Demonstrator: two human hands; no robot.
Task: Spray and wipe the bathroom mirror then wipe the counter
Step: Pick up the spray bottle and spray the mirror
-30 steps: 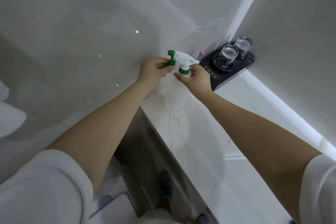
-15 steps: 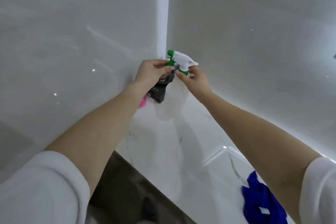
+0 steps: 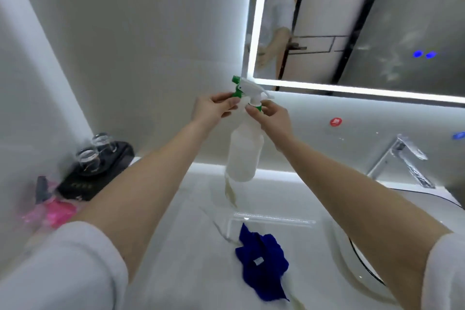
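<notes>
cam=head, sole view | sat above and behind left hand [image 3: 214, 108] and right hand [image 3: 273, 118], near | faced forward and down | spray bottle [image 3: 245, 153] between them mid-frame | counter [image 3: 191, 246] lay below hands, mirror [image 3: 352, 33] beyond, upper right

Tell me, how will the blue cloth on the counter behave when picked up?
The blue cloth lies crumpled in loose folds on the counter, so it will probably hang floppy when lifted. It looks thin, so likely light. On that glossy surface it may slide rather than bunch if pushed.
</notes>
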